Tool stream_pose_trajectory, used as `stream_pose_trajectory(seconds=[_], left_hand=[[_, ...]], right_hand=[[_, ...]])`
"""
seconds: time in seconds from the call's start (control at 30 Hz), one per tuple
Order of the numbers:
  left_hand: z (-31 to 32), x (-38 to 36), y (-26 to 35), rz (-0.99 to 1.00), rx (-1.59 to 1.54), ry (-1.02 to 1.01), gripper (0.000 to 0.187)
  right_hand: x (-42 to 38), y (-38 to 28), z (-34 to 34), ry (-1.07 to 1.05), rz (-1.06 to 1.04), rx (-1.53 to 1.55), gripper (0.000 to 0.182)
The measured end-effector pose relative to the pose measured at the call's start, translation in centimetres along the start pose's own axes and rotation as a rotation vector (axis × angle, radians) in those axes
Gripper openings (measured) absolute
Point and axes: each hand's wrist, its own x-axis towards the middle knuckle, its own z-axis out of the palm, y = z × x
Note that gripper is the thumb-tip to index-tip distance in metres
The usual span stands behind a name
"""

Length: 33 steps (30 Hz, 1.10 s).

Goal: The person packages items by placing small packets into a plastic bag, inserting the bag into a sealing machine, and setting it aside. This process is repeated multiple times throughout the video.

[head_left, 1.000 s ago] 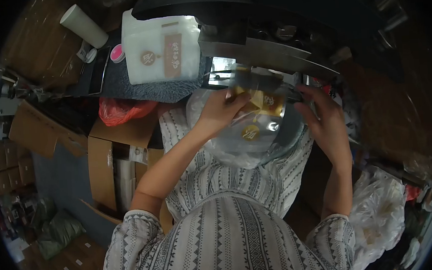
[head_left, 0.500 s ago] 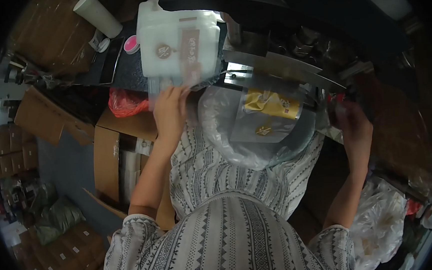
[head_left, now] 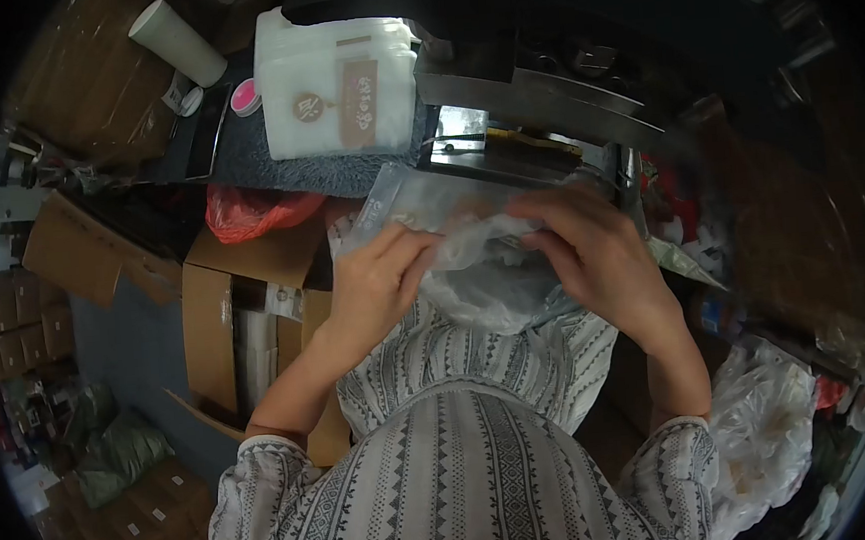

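Observation:
A translucent plastic bag (head_left: 400, 204) with faint print is held up over my lap. My left hand (head_left: 378, 279) pinches its near edge between thumb and fingers. From the other side, my right hand (head_left: 602, 258) curls its fingers onto crumpled clear film at the bag's mouth; its fingertips are partly hidden by the film. Under both hands, a round container lined with clear plastic (head_left: 500, 300) rests on my lap. A neat stack of similar frosted printed bags (head_left: 339, 86) lies on the table beyond my left hand.
A dark machine with a metal plate (head_left: 581, 94) stands ahead, a yellow strip (head_left: 539, 142) at its edge. Left are a white cup (head_left: 176, 42), a pink-topped jar (head_left: 246, 97), a red bag (head_left: 258, 212) and an open carton (head_left: 211, 336). A clear bag (head_left: 765, 437) hangs right.
My right hand has come in from the right to meet the bag, and my left hand has moved right and down, carrying it away from the stack. The yellow printed pouch over the container no longer shows there.

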Motion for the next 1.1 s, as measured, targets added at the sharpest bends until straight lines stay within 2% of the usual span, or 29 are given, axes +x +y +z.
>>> stream_pose_trajectory(seconds=[0.03, 0.07, 0.1, 0.13, 0.17, 0.2, 0.23, 0.27, 0.3, 0.33, 0.37, 0.4, 0.43, 0.5, 0.57, 0.6, 0.63, 0.67, 0.7, 0.77, 0.8, 0.83, 0.87, 0.9, 0.93, 1.0, 1.1], left_hand=[[0.5, -0.1, 0.2, -0.027, -0.051, -0.124, 0.012], [1.0, -0.1, 0.3, -0.053, -0.102, -0.247, 0.012], [1.8, 0.0, 0.3, -0.052, -0.103, -0.246, 0.012], [2.8, 0.4, 0.0, -0.144, -0.228, -0.293, 0.013], [3.7, 1.1, -0.1, -0.236, -0.352, -0.338, 0.015], [3.9, 2.4, 0.4, -0.235, -0.353, -0.335, 0.015], [3.9, 4.0, 1.2, -0.489, -0.532, -0.403, 0.018], [4.1, 5.3, 1.6, -0.747, -0.71, -0.47, 0.022], [5.0, 5.9, 1.1, -0.747, -0.712, -0.472, 0.022], [6.2, 6.3, 0.3, -0.772, -0.816, -0.422, 0.025], [7.0, 6.3, -0.3, -0.795, -0.919, -0.37, 0.029], [7.4, 6.1, -0.6, -0.794, -0.92, -0.371, 0.029], [7.7, 5.9, -0.9, -0.796, -0.96, -0.358, 0.031], [7.9, 5.5, -1.9, -0.803, -1.0, -0.347, 0.033], [6.8, 5.9, -4.8, -0.323, -0.353, 0.068, 0.034], [5.9, 5.6, -6.3, -0.328, -0.352, 0.063, 0.034], [4.9, 5.4, -8.0, -0.112, 0.232, 0.152, 0.033], [4.4, 5.4, -9.1, 0.118, 0.814, 0.238, 0.033], [4.2, 4.7, -9.1, 0.118, 0.816, 0.242, 0.033], [3.5, 2.3, -8.4, 0.059, 0.508, 0.117, 0.03], [2.8, 1.6, -8.5, 0.055, 0.504, 0.109, 0.03], [1.7, 1.2, -8.8, -0.032, 0.437, 0.082, 0.027], [1.0, 0.9, -8.7, -0.115, 0.37, 0.058, 0.025], [0.9, 0.6, -8.3, -0.116, 0.368, 0.059, 0.025], [0.8, 0.4, -7.8, -0.171, 0.331, 0.067, 0.021], [0.6, 0.1, -7.0, -0.228, 0.296, 0.077, 0.017], [0.3, 0.1, -5.8, -0.19, 0.318, 0.15, 0.01]], right_hand=[[-0.1, 0.1, -0.1, 0.002, 0.003, -0.001, 0.028], [-0.1, 0.5, -0.3, -0.053, 0.173, 0.089, 0.029], [-0.2, 0.8, -0.6, -0.109, 0.341, 0.18, 0.03], [-0.4, 1.4, -0.6, -0.107, 0.34, 0.178, 0.03], [-0.8, 2.2, -0.5, 0.026, 0.348, 0.126, 0.032], [-1.2, 2.9, -0.8, 0.158, 0.357, 0.073, 0.035], [-1.5, 2.9, -1.5, 0.158, 0.357, 0.071, 0.035], [-2.0, 2.8, -2.4, 0.145, 0.334, -0.087, 0.036], [-2.7, 2.8, -3.2, 0.131, 0.31, -0.244, 0.037], [-3.5, 3.1, -3.8, 0.131, 0.314, -0.245, 0.037], [-4.4, 3.5, -4.5, 0.131, 0.371, -0.472, 0.034], [-5.1, 4.0, -5.1, 0.13, 0.425, -0.699, 0.031], [-5.4, 5.0, -5.5, 0.132, 0.428, -0.699, 0.031], [-5.7, 7.0, -6.0, -0.2, 0.877, -0.899, 0.025], [-5.8, 7.6, -6.5, -0.121, 0.838, -0.806, 0.024], [-6.2, 7.7, -6.6, -0.051, 0.808, -0.71, 0.022], [-6.6, 8.0, -6.7, -0.052, 0.81, -0.709, 0.022], [-6.8, 8.5, -6.8, 0.025, 0.773, -0.552, 0.019], [-6.7, 8.8, -6.8, 0.098, 0.73, -0.394, 0.017], [-6.5, 8.0, -6.9, 0.117, 0.699, -0.378, 0.018], [-6.7, 7.6, -6.9, 0.127, 0.675, -0.366, 0.02], [-6.8, 8.0, -7.0, 0.123, 0.679, -0.366, 0.02], [-6.7, 8.9, -7.4, 0.015, 0.687, -0.323, 0.022], [-6.6, 9.4, -7.8, -0.091, 0.69, -0.279, 0.025], [-6.6, 9.3, -8.4, -0.091, 0.687, -0.283, 0.025], [-6.1, 8.9, -9.6, -0.286, 0.749, -0.181, 0.029], [-6.6, 9.5, -9.4, -0.231, 0.706, -0.059, 0.027]])
